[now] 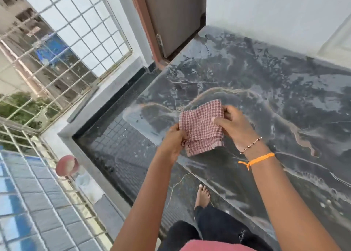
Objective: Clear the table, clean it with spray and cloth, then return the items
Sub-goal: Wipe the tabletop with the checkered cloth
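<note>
A red-and-white checked cloth [201,127], folded into a rough square, hangs in the air between both my hands. My left hand [175,138] grips its lower left edge. My right hand [235,123] pinches its right side, thumb laid over the front. Below the cloth spreads a dark marble floor [275,91] with pale veins and a wet-looking sheen. No table or spray bottle appears in this view.
A brown door [171,18] stands at the far end by a white wall [275,7]. A metal window grille [57,41] runs along the left above a dark-tiled sunken strip [117,148]. A reddish round object [66,165] sits by the railing. My bare foot [203,195] is on the floor.
</note>
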A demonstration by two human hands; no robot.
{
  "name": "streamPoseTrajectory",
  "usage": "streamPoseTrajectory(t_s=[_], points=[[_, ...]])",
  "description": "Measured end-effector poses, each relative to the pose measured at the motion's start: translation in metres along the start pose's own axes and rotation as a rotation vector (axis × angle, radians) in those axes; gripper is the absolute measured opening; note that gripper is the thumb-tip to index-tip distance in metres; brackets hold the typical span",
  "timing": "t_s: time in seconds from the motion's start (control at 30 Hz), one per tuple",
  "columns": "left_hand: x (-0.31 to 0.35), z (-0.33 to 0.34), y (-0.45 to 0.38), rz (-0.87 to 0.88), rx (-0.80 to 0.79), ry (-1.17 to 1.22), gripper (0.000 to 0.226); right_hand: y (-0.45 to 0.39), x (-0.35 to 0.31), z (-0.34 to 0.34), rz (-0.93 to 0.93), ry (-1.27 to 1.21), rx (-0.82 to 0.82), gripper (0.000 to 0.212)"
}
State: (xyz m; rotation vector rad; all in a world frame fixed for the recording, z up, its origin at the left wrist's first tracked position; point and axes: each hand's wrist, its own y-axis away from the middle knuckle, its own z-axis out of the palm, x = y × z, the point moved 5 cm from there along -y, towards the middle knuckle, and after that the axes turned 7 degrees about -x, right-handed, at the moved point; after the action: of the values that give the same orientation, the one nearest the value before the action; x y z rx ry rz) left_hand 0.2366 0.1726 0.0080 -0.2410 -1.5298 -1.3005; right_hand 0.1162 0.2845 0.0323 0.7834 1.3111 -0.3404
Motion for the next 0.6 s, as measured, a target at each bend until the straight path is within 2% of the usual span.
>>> streamPoseTrajectory(t_s=[0.13,0.27,0.4,0.43,0.47,0.53,0.6], points=[[0.032,-0.012,-0.041,0.035,0.036,-0.126,0.040,-0.041,-0.027,0.006,-0.002,-0.146,0.154,0.025],[0.057,-0.030,-0.071,0.099,0.080,-0.377,0.035,-0.076,-0.041,0.009,0.051,-0.329,0.310,0.027],[0.084,-0.048,-0.110,0.213,0.014,-0.662,0.043,-0.129,-0.052,0.021,0.058,-0.432,0.389,0.013],[0.090,-0.054,-0.121,0.239,0.002,-0.729,0.046,-0.144,-0.050,0.023,0.042,-0.357,0.413,0.011],[0.097,-0.060,-0.131,0.259,0.000,-0.803,0.050,-0.157,-0.050,0.025,0.022,-0.163,0.450,0.013],[0.108,-0.073,-0.148,0.290,0.010,-0.951,0.056,-0.177,-0.046,0.032,-0.027,0.378,0.458,0.024],[0.117,-0.087,-0.162,0.302,0.010,-1.059,0.062,-0.195,-0.028,0.045,-0.018,0.865,0.297,0.037]])
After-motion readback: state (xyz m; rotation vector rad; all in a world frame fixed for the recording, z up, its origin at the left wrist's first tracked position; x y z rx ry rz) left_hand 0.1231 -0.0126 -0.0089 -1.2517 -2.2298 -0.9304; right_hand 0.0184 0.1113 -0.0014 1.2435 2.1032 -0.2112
